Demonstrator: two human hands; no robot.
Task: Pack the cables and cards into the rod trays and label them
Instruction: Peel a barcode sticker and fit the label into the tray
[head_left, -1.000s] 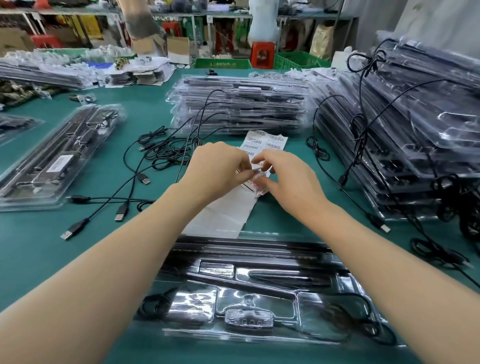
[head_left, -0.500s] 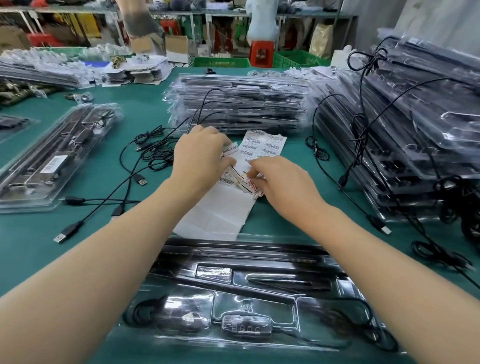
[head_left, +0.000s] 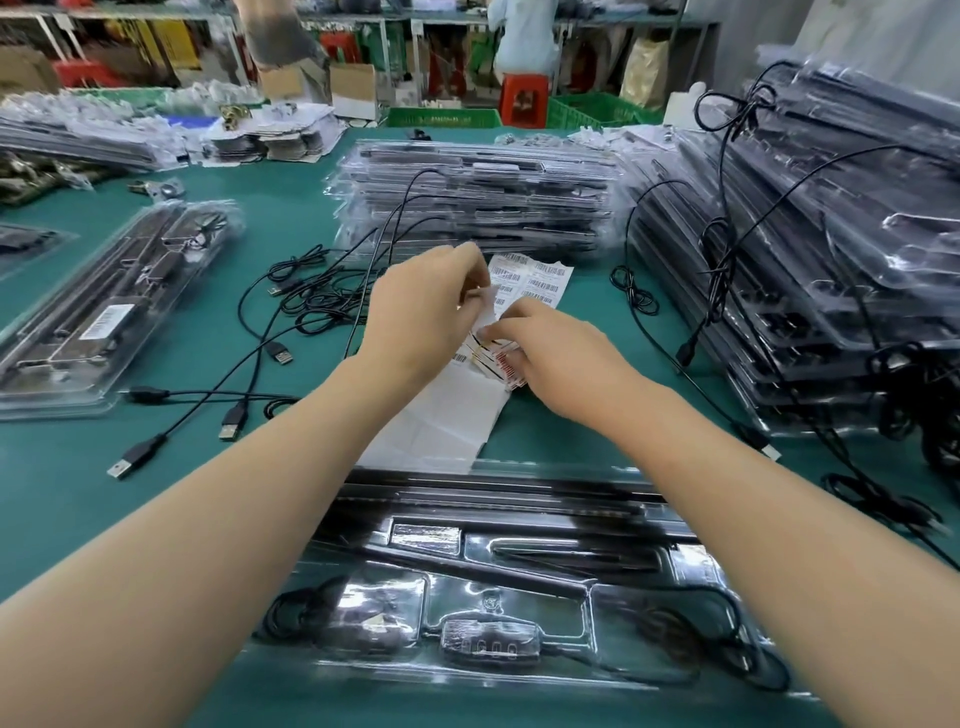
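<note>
A clear plastic rod tray (head_left: 519, 587) with black rods, a coiled cable and a small controller lies closest to me on the green table. Beyond it lies a white label sheet (head_left: 447, 415) with barcode stickers at its far end. My left hand (head_left: 421, 312) pinches a white sticker (head_left: 483, 296) lifted off the sheet. My right hand (head_left: 550, 353) presses down on the sheet's barcode part, fingers curled on it.
Loose black USB cables (head_left: 249, 384) sprawl left of the sheet. A packed, labelled tray (head_left: 104, 322) lies at the left. Tall stacks of trays stand behind (head_left: 478, 197) and at the right (head_left: 810, 249), with cables draped over them. Shelves and crates lie beyond the table.
My left hand has pulled up and to the left, peeling a sticker away from the sheet. My right hand stayed pressed on the sheet.
</note>
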